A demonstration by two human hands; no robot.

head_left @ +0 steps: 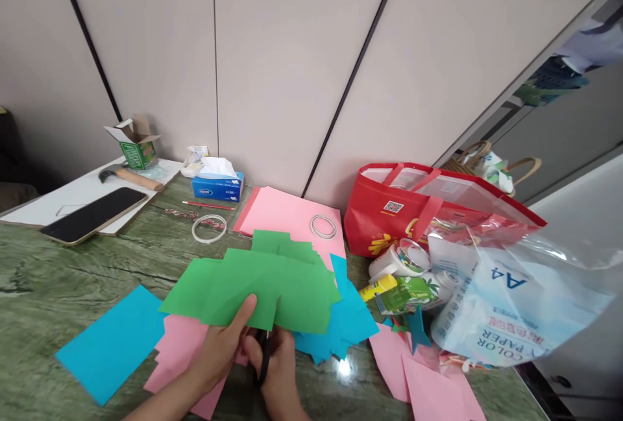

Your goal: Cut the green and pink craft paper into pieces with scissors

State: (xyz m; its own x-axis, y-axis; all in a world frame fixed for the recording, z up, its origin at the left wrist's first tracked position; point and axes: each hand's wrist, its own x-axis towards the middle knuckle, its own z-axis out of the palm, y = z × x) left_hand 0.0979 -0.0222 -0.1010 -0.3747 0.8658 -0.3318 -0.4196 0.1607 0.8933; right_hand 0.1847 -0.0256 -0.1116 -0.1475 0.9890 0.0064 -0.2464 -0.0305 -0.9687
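Observation:
A large sheet of green paper [263, 281] is held above the green marble table [58, 278]. My left hand [221, 346] pinches its near edge, thumb on top. My right hand [277, 362] is closed around black scissors [263, 355], whose blades reach the paper's lower edge beside a slit. Beneath the green sheet lie pink paper [182, 349] and blue paper [348, 324].
A blue sheet [114, 343] lies at left, more pink paper [292, 213] with a tape ring [323, 226] behind. A red bag [413, 210], glue stick [377, 288], tape rolls and a plastic A4 paper pack [511, 304] crowd the right. Tissue box [217, 185], phone [92, 213] and hammer [129, 176] sit far left.

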